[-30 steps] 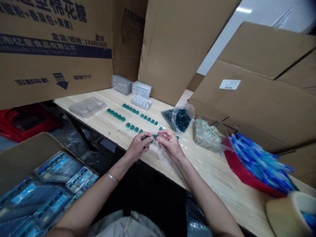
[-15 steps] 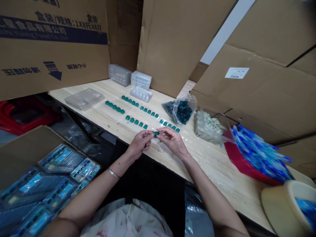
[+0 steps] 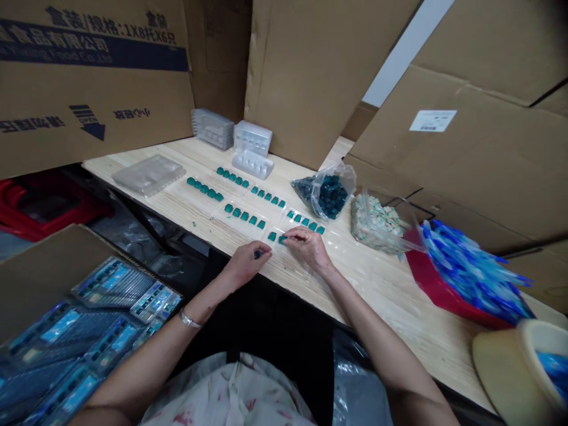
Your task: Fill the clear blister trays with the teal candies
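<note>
My right hand point(image 3: 311, 247) pinches a small teal block-shaped piece point(image 3: 282, 239) low over a clear plastic tray at the front of the table. Beside it, a single teal piece point(image 3: 272, 236) sits in the same tray. My left hand point(image 3: 245, 264) is curled near the table edge, with a dark teal piece point(image 3: 258, 254) showing between its fingers; whether it holds more is hidden. Farther back, several clear trays carry rows of like pieces, among them the row point(image 3: 245, 216) just beyond my left hand and the row point(image 3: 305, 222) behind my right.
A clear bag point(image 3: 331, 192) of dark teal pieces lies behind my right hand. Right of it are a clear box point(image 3: 377, 219) of pale pieces, a red basin point(image 3: 437, 290) of blue items and a cream bucket point(image 3: 497, 361). Clear plastic trays point(image 3: 148, 176) stand at back left; a carton of packs point(image 3: 106, 284) is lower left.
My hands have moved apart. The left drew back towards the table edge, and a teal piece now sits in the front tray, where both hands met before. The view shifted slightly.
</note>
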`<state>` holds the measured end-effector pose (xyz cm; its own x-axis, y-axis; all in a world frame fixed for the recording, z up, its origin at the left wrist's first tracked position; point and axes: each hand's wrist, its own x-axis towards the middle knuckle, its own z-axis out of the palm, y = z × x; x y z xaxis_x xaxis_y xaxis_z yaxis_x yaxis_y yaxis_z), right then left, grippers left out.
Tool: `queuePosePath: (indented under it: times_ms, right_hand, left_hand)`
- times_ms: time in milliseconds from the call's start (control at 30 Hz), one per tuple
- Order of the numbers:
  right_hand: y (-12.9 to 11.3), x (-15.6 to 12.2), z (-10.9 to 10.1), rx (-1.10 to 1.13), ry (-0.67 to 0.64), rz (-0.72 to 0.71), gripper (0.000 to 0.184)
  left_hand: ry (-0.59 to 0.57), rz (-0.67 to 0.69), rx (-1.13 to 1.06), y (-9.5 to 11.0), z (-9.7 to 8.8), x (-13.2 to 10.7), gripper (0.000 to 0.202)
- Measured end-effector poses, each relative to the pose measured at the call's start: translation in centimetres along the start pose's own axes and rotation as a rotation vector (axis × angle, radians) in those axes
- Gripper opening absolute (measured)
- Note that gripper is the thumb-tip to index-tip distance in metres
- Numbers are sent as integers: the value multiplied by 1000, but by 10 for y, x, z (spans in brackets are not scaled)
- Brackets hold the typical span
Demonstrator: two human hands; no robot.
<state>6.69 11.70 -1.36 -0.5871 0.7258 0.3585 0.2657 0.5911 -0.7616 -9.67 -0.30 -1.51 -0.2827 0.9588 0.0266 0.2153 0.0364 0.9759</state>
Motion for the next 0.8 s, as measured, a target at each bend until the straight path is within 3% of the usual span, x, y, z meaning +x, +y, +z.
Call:
queuePosePath:
  times_ms: [100, 200, 367, 433, 533, 633, 800]
  right_hand:
    - [-5, -3, 3, -163, -51, -119, 9]
    - [-13, -4, 4, -360, -125, -206, 15]
    - [-23, -2, 5, -571, -234, -253, 25]
    - [-29, -1, 2, -524, -180, -264, 19]
    - [-44, -1, -4, -353, -33, -222, 15]
    - [-64, -6, -2, -212, -11, -205, 15]
    - [-78, -14, 16, -121, -49, -236, 19]
  left_hand:
    - [-1, -16, 11, 0, 2, -2, 8]
    - [-20, -80, -163, 2, 2, -3, 9]
    - [-90, -369, -1009, 9, -4, 6, 15]
    - [-60, -490, -1304, 14, -5, 12, 16]
    - [30, -593, -1490, 21, -1, 21, 19]
    - [82, -558, -1531, 24, 8, 27, 20]
    - [44, -466, -1565, 26, 24, 35, 18]
